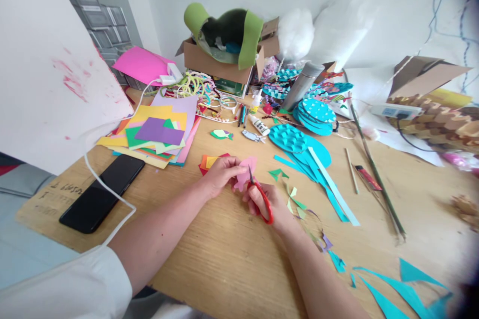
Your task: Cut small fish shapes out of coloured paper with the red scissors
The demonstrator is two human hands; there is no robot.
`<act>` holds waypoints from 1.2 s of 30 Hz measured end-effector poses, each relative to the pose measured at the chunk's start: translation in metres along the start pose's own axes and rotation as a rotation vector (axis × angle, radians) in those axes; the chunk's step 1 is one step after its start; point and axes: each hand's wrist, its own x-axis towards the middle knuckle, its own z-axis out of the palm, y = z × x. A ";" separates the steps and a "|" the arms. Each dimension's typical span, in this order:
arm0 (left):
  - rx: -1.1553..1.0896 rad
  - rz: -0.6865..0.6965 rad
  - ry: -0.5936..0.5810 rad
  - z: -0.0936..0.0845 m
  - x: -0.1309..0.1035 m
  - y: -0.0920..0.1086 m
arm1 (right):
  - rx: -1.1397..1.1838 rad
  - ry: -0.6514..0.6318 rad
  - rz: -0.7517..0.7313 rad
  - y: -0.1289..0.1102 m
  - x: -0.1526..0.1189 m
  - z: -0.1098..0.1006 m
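My left hand (223, 175) pinches a piece of pink paper (245, 172), partly cut into what looks like a fish shape. In my right hand (270, 202) are red-handled scissors (266, 204), their blades pointing up against the paper's right side. Just behind my left hand lie small red, orange and yellow paper pieces (209, 161), partly covered by it. Farther back are a green and white paper fish (221, 134) and a pale grey-blue one (253, 136). Green paper scraps (279, 174) are scattered to the right of the scissors.
A stack of coloured paper (159, 132) and a black phone (101, 192) lie left. Teal paper ovals and strips (318, 159), a stick (374, 169) and teal offcuts (396, 289) lie right. Behind stand a silver thermos (301, 87), a white glue bottle (260, 125) and a cardboard box (217, 65).
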 end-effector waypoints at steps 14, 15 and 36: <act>0.001 -0.015 -0.026 -0.001 0.000 0.000 | 0.023 0.000 -0.007 -0.001 -0.002 -0.002; 0.009 -0.016 -0.023 -0.001 0.000 0.001 | 0.023 -0.002 -0.005 -0.001 -0.002 -0.002; 0.066 -0.028 -0.034 -0.001 -0.001 0.001 | 0.025 -0.025 -0.009 0.001 -0.001 -0.002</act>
